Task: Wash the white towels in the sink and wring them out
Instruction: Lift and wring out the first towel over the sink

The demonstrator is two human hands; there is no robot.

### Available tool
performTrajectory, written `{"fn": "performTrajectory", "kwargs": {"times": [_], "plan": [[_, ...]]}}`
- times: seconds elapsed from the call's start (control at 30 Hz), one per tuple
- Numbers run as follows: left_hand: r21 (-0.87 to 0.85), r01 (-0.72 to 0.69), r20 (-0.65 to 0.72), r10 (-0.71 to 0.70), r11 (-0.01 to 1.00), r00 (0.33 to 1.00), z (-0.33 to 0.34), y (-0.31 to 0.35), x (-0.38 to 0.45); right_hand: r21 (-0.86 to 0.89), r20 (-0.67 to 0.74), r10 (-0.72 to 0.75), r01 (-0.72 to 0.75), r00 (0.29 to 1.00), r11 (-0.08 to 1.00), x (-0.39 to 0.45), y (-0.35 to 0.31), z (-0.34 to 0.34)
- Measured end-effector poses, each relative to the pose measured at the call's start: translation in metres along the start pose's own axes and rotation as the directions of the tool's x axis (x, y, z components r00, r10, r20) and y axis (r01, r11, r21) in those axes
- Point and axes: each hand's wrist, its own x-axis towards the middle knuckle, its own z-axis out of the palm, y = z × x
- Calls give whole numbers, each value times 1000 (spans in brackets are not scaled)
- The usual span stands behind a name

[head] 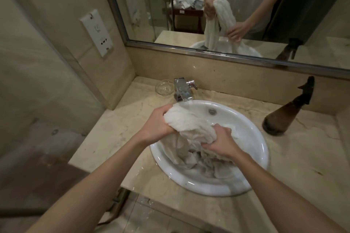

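Both hands are on it: the left hand [160, 122] grips the white towel [191, 125] high at the far-left end, the right hand [220, 143] grips lower and nearer, fingers clamped, roll slanting over the sink [251, 159], its tail in the basin, ready for a twist.

White towel [191, 125] in a white sink [251, 132]; veined beige counter [295, 159]; brown bottle [282, 117].

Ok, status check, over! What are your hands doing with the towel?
Left hand and right hand both grip the white towel. Towel bunched over the sink, lower end in the basin. Nothing in the way.
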Motion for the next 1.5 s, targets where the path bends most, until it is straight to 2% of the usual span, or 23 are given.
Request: {"fn": "performTrajectory", "kwargs": {"times": [0.1,0.17,0.3,0.37,0.53,0.63,0.77,0.83,0.9,1.0,1.07,1.2,1.4,1.5], "plan": [[62,68,36,-70,996,997,-6,-5,2,175,-172,42,-12,984,985,2,-8,-32],[72,92,58,-97,993,994,-2,-8,7,174,-229,11,30,973,984,6,-17,-54],[164,55,173,-84,985,981,16,4,26,146,-262,-46,87,964,986,9,-33,-84],[149,13,204,-43,989,978,26,14,32,111,-302,-94,133,949,985,7,-44,-94],[152,-171,140,150,973,979,44,38,40,-22,-359,-281,293,890,956,10,-81,-110],[45,-136,15,135,990,991,44,53,40,-86,-359,-354,347,864,934,9,-108,-120],[-75,-199,-149,186,977,971,30,93,48,-102,-354,-412,403,840,910,6,-151,-145],[-96,-230,-166,212,969,963,18,115,54,-100,-324,-421,411,848,906,5,-172,-159],[-58,-267,-125,258,962,958,8,129,59,-108,-310,-421,408,853,907,4,-188,-172],[-7,-317,-9,317,948,948,-2,133,65,-111,-309,-375,359,874,927,9,-195,-180],[-3,-325,37,325,946,945,-4,125,67,-94,-326,-279,263,903,960,17,-185,-172],[14,-252,62,251,968,966,3,88,69,-75,-350,-75,51,934,996,35,-157,-132],[-24,-113,132,115,993,985,14,48,62,-143,-218,92,-125,971,982,47,-127,-89],[-41,-122,158,127,992,979,10,43,62,-91,-161,125,-141,979,986,42,-129,-82]]}}
